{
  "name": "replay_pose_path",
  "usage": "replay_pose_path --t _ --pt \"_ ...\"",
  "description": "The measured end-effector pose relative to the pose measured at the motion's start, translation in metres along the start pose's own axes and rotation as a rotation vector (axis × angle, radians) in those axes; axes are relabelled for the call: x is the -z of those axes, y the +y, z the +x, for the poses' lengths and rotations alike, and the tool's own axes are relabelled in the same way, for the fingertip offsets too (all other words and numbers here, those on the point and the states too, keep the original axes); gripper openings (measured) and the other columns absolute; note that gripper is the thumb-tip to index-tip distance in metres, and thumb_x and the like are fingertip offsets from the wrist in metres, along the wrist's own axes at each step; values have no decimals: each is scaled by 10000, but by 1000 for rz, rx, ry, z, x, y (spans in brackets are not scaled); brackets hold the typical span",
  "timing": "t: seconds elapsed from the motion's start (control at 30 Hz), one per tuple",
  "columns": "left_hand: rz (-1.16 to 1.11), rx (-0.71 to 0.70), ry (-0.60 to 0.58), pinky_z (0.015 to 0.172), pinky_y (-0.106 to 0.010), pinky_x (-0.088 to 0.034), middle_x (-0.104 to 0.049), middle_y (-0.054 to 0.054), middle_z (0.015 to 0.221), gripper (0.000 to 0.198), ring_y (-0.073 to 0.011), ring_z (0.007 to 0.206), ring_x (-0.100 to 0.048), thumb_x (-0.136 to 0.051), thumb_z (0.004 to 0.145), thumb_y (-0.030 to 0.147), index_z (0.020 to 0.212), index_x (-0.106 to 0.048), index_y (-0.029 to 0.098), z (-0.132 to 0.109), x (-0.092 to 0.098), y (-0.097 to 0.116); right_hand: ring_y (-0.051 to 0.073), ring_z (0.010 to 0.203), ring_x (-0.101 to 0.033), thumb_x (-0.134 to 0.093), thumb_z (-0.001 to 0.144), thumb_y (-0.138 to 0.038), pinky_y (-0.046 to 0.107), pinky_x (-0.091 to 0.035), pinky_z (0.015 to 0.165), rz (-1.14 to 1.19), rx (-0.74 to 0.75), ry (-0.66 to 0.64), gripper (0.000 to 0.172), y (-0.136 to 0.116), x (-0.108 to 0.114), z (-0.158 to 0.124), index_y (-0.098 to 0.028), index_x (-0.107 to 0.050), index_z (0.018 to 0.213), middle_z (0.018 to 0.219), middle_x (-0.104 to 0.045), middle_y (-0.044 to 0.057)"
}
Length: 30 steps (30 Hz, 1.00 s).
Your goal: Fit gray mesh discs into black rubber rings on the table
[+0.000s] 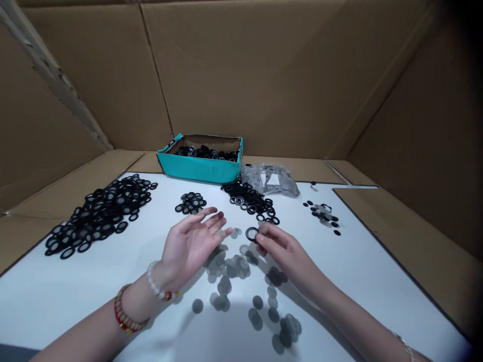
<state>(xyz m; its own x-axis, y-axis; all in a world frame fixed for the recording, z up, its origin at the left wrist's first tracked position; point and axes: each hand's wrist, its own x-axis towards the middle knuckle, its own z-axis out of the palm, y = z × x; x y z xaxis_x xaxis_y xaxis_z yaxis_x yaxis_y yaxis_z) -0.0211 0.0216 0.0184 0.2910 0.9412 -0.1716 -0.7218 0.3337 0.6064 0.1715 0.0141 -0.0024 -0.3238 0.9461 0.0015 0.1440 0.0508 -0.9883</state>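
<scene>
My right hand (277, 242) pinches a black ring (252, 234) by its right edge, held up above the white table. My left hand (196, 239) is turned palm up with its fingers spread, and nothing shows in it. Thin grey translucent discs (237, 266) lie scattered on the table below and between both hands. Beyond my right hand spreads a pile of black rings (251, 198). Past my left fingertips sits a small heap of black rings with grey centres (191, 203).
A large pile of black rings with grey centres (101, 216) covers the left side. At the back stand a teal box (199, 170) of rings and a clear plastic bag (269, 179). Small black discs (326, 215) lie at right. Cardboard walls (264, 75) enclose the table (151, 347).
</scene>
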Motion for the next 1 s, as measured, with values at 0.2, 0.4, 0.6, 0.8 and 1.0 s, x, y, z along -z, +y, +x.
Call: replay_pose_path --t 0.2,0.4,0.6,0.8,1.0 --pt "683 -19 -149 777 -304 -436 -532 -40 940 190 -163 862 -527 -595 784 206 960 -525 183 -5 0 -13 132 665 -431 -504 863 -302 246 -352 598 -40 93 -58 187 2 -2 -2 -195 -464 715 689 -442 -22" --pt "938 -93 -136 745 -257 -425 -523 -13 897 177 -130 804 -523 -590 796 229 948 -505 197 -7 4 -24 142 689 -460 -473 883 -239 260 -375 634 -236 210 -103 173 -1 -1 -6 -195 -452 717 718 -479 -10" --pt "980 -90 -155 761 -266 -431 -550 -14 853 165 -149 830 -543 -575 794 205 944 -506 196 -6 6 -22 151 717 -463 -470 885 -204 270 -374 651 -401 284 -153 143 -4 -1 -8 -200 -464 742 743 -484 -1" --pt "1096 -121 -166 740 -261 -420 -558 -17 840 129 -153 803 -529 -530 801 170 926 -519 197 -9 5 -24 146 672 -419 -443 900 -210 306 -346 704 -532 351 -206 198 -2 -1 -8 -199 -433 703 692 -468 -13" --pt "1117 -191 -82 711 -244 -409 -524 -3 824 118 -134 753 -486 -533 793 158 901 -503 197 -10 4 -27 146 650 -399 -413 888 -174 301 -327 659 -481 441 -120 229 3 -4 -7 -195 -379 663 647 -401 -14"
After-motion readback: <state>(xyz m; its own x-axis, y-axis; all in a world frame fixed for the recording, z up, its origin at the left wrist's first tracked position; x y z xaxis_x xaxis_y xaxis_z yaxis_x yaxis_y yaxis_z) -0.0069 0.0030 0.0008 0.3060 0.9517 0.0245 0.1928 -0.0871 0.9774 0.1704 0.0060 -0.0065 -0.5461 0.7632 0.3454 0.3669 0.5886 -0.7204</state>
